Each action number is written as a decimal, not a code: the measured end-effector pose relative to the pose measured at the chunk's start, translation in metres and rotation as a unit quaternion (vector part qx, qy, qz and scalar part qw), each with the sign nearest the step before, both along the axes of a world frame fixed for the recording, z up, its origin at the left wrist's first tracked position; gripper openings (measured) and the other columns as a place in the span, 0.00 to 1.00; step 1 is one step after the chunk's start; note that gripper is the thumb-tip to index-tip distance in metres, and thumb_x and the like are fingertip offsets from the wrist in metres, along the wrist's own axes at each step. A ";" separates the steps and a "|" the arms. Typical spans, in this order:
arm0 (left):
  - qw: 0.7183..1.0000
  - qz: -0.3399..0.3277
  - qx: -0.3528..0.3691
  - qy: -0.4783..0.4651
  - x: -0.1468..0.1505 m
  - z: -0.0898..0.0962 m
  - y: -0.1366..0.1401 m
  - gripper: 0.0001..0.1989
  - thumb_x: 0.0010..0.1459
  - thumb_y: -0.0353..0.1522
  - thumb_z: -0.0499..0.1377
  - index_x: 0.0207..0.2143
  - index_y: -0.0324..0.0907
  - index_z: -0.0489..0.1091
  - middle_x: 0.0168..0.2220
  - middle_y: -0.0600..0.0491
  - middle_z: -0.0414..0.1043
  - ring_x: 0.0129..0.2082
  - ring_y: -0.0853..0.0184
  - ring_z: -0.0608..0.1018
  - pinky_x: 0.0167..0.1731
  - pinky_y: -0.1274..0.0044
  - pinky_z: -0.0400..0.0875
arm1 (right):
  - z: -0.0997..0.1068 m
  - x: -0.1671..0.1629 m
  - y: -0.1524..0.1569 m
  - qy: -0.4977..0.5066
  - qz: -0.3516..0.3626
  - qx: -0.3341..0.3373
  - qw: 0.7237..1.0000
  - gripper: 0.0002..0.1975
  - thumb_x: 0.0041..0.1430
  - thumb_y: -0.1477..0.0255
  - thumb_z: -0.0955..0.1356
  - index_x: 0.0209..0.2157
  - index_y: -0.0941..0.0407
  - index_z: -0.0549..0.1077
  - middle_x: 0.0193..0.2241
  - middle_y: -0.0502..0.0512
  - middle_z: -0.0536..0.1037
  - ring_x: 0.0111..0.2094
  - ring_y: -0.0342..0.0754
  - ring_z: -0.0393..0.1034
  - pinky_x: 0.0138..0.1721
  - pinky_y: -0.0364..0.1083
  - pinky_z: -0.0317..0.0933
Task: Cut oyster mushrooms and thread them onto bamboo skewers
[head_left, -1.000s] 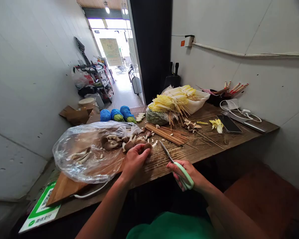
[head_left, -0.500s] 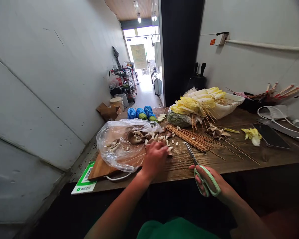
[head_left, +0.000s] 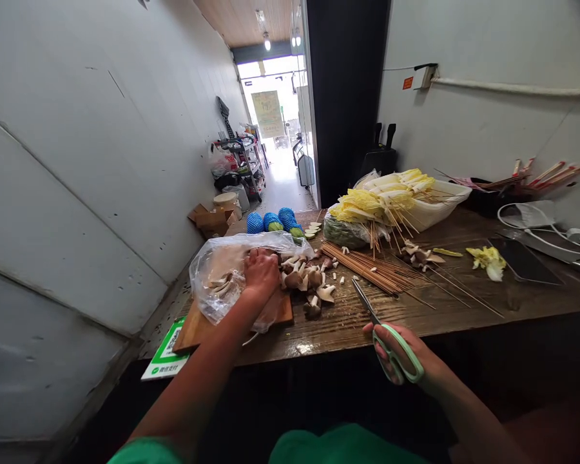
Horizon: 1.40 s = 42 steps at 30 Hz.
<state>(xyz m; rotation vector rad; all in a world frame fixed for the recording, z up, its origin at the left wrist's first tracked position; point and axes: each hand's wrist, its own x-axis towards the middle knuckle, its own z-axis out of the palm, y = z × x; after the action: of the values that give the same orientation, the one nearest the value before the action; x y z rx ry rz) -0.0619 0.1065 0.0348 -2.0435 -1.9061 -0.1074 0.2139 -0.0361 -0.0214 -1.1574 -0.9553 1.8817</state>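
Note:
My left hand (head_left: 262, 267) is down in the mouth of a clear plastic bag (head_left: 203, 274), fingers curled downward over mushrooms. Its fingertips are hidden, so what they grip does not show. Brown-capped mushrooms with pale stems (head_left: 314, 280) lie in a loose heap on the wooden table, just right of that hand. A few more stems (head_left: 220, 283) show inside the bag, which rests on a wooden board (head_left: 191, 330). My right hand (head_left: 401, 351) holds scissors (head_left: 408, 354) with light green handles at the table's front edge, blades pointing away and to the left.
Bare bamboo skewers (head_left: 362, 267) lie mid-table. Skewered cabbage leaves (head_left: 381, 193) fill a white tub (head_left: 452, 203) behind them. Skewered mushrooms (head_left: 420, 256), cabbage scraps (head_left: 487, 261) and a dark phone-like slab (head_left: 526, 261) sit to the right. Blue-netted green vegetables (head_left: 273, 222) stand at the back.
My left hand has moved left from the loose mushroom heap into the bag, uncovering the heap and the board's right end. My right hand keeps the scissors in nearly the same spot.

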 end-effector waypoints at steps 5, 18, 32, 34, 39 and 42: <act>0.998 -0.016 -0.025 -0.057 0.003 0.002 0.010 0.09 0.49 0.27 0.53 0.28 0.37 0.74 0.41 0.38 0.69 0.48 0.51 0.65 0.46 0.62 0.56 | 0.001 -0.001 -0.001 -0.004 0.003 -0.005 1.000 0.23 0.51 0.52 0.66 0.35 0.58 0.65 0.17 0.43 0.64 0.11 0.35 0.56 0.11 0.37 0.53; 0.393 0.025 -0.098 -0.914 0.008 0.022 -0.052 0.02 0.51 0.24 0.58 0.29 0.36 0.70 0.30 0.49 0.74 0.32 0.67 0.76 0.40 0.69 0.73 | 0.017 -0.014 -0.010 0.010 0.088 0.060 0.994 0.21 0.55 0.57 0.65 0.42 0.59 0.64 0.20 0.44 0.64 0.14 0.36 0.58 0.14 0.38 0.55; 0.297 0.042 -0.138 -0.944 0.111 -0.005 -0.065 0.10 0.47 0.16 0.57 0.25 0.37 0.63 0.25 0.54 0.71 0.28 0.73 0.76 0.37 0.78 0.74 | 0.021 -0.020 -0.016 -0.031 0.031 0.071 0.997 0.27 0.51 0.49 0.64 0.42 0.57 0.64 0.23 0.46 0.65 0.19 0.38 0.61 0.21 0.40 0.59; 0.315 0.036 -0.146 -0.937 0.119 -0.009 -0.070 0.10 0.46 0.17 0.59 0.26 0.37 0.63 0.25 0.55 0.71 0.28 0.72 0.76 0.38 0.76 0.73 | 0.021 -0.020 -0.014 -0.027 0.005 0.070 0.997 0.26 0.52 0.50 0.64 0.41 0.57 0.64 0.22 0.45 0.65 0.18 0.38 0.60 0.19 0.39 0.59; 0.346 0.029 -0.164 -0.923 0.127 -0.011 -0.078 0.14 0.41 0.19 0.63 0.30 0.39 0.64 0.27 0.55 0.71 0.28 0.72 0.75 0.38 0.76 0.72 | 0.017 -0.018 -0.013 -0.008 -0.044 0.068 0.997 0.22 0.52 0.50 0.64 0.33 0.57 0.64 0.20 0.44 0.65 0.16 0.36 0.60 0.17 0.38 0.60; 0.361 0.020 -0.203 -0.910 0.129 -0.009 -0.080 0.15 0.39 0.22 0.65 0.31 0.39 0.65 0.27 0.56 0.71 0.27 0.72 0.75 0.35 0.77 0.71 | 0.018 -0.017 -0.013 -0.013 -0.048 0.060 0.997 0.23 0.52 0.50 0.64 0.29 0.57 0.63 0.19 0.44 0.65 0.15 0.36 0.60 0.15 0.37 0.59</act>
<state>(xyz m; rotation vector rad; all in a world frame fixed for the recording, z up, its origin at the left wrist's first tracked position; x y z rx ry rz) 0.0669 0.0266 0.0258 -1.6057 -2.7338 -3.4370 0.1974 -0.0488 -0.0035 -1.1382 -0.9951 1.7131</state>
